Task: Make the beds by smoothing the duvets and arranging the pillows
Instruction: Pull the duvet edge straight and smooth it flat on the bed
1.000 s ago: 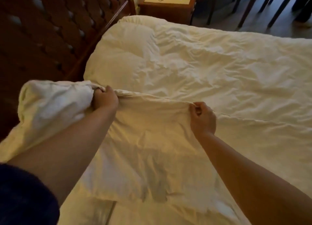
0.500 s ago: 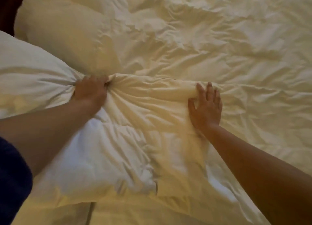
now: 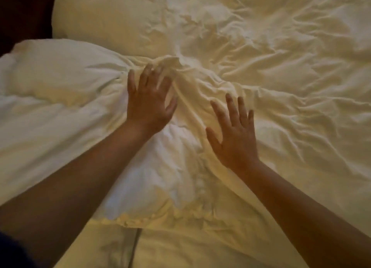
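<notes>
From the head view I see both of my hands flat on the cream duvet (image 3: 271,76), which fills nearly the whole frame and is heavily creased. My left hand (image 3: 149,105) lies palm down with its fingers straight and spread, the fingertips at a bunched ridge of fabric where many folds run together. It grips nothing; it only presses on the cloth. My right hand (image 3: 233,133) is just beside it, a little nearer to me, also palm down with fingers straight and fanned, holding nothing and resting on the duvet. The two hands are apart, with a long diagonal crease between them.

To the left of my left hand a puffy pillow (image 3: 60,70) bulges under or against the cloth; I cannot tell which. A second pillow (image 3: 104,16) sits beyond it at the upper left, touching the first. Nearer to me the duvet ends in a rumpled edge (image 3: 160,215), with a flatter sheet (image 3: 180,247) showing below it. A dark sleeve (image 3: 12,253) shows at the lower left corner
</notes>
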`<move>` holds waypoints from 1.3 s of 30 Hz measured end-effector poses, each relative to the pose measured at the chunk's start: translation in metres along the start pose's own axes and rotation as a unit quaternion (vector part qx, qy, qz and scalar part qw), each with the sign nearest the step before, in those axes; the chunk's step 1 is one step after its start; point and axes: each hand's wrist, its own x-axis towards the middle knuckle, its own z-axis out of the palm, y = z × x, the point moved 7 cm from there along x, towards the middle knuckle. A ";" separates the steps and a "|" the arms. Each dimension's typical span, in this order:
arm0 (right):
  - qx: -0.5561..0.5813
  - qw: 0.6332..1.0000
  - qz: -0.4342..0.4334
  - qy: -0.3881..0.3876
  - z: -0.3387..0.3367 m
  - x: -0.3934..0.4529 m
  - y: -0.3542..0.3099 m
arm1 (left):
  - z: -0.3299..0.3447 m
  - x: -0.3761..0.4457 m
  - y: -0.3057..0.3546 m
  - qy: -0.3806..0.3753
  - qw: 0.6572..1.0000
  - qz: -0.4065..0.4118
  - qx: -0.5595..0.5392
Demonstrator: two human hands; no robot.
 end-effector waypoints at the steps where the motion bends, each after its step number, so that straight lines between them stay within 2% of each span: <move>1: 0.015 1.000 -0.001 -0.016 0.006 -0.013 -0.020 | -0.007 -0.027 -0.004 0.000 1.000 -0.010 -0.002; 4: 0.034 0.993 0.018 -0.114 0.042 -0.041 -0.062 | -0.022 -0.095 -0.026 -0.036 0.997 -0.063 0.011; 6: 0.017 0.984 0.044 -0.173 0.067 -0.051 -0.070 | -0.028 -0.123 -0.048 -0.081 0.992 -0.081 0.057; 8: -0.002 0.977 0.072 -0.203 0.079 -0.053 -0.075 | -0.030 -0.140 -0.073 -0.126 0.978 -0.110 0.125; 10: 0.018 0.976 0.080 -0.202 0.075 -0.047 -0.090 | -0.027 -0.144 -0.095 -0.126 0.968 -0.149 0.159; 12: 0.031 0.981 0.046 -0.183 0.067 -0.040 -0.119 | -0.013 -0.135 -0.111 -0.119 0.970 -0.161 0.135; 15: 0.013 0.986 0.009 -0.168 0.076 -0.040 -0.153 | 0.013 -0.116 -0.137 -0.130 0.977 -0.132 0.103; 18: -0.007 0.977 -0.014 -0.214 0.107 -0.049 -0.160 | 0.023 -0.106 -0.162 -0.156 0.983 -0.065 0.076; 20: -0.034 0.969 -0.049 -0.239 0.117 -0.066 -0.158 | 0.021 -0.106 -0.167 -0.168 0.981 -0.054 0.078; 22: -0.066 0.955 -0.094 -0.274 0.118 -0.095 -0.156 | 0.014 -0.107 -0.157 -0.180 0.972 -0.097 0.111; 24: -0.074 0.926 -0.152 -0.338 0.113 -0.128 -0.156 | 0.001 -0.113 -0.131 -0.198 0.952 -0.195 0.133; 25: -0.043 0.912 -0.173 -0.371 0.107 -0.139 -0.153 | -0.005 -0.119 -0.108 -0.204 0.943 -0.227 0.131; 26: 0.016 0.907 -0.175 -0.382 0.094 -0.143 -0.149 | -0.009 -0.126 -0.078 -0.203 0.946 -0.222 0.120; 27: 0.088 0.917 -0.155 -0.356 0.078 -0.140 -0.143 | -0.010 -0.135 -0.042 -0.187 0.961 -0.181 0.095; 28: 0.137 0.940 -0.122 -0.287 0.060 -0.135 -0.131 | -0.008 -0.150 -0.004 -0.165 0.977 -0.119 0.060; 29: 0.137 0.969 -0.082 -0.191 0.047 -0.131 -0.113 | 0.000 -0.169 0.029 -0.154 0.986 -0.062 0.021; 30: 0.087 0.990 -0.030 -0.109 0.039 -0.132 -0.090 | 0.012 -0.192 0.051 -0.157 0.987 -0.022 -0.005; 31: 0.022 0.997 0.033 -0.065 0.035 -0.138 -0.066 | 0.027 -0.214 0.061 -0.173 0.985 -0.001 -0.013; 33: -0.059 0.986 0.137 -0.068 0.042 -0.167 -0.020 | 0.056 -0.251 0.051 -0.207 0.978 -0.008 0.004; 34: -0.074 0.981 0.162 -0.082 0.050 -0.186 -0.002 | 0.067 -0.267 0.040 -0.220 0.975 -0.017 0.006; 37: -0.113 0.975 0.141 -0.126 0.071 -0.242 0.019 | 0.083 -0.305 0.024 -0.246 0.969 -0.011 0.012; 39: -0.111 0.975 0.107 -0.159 0.082 -0.271 0.017 | 0.087 -0.320 0.026 -0.293 0.953 -0.030 0.064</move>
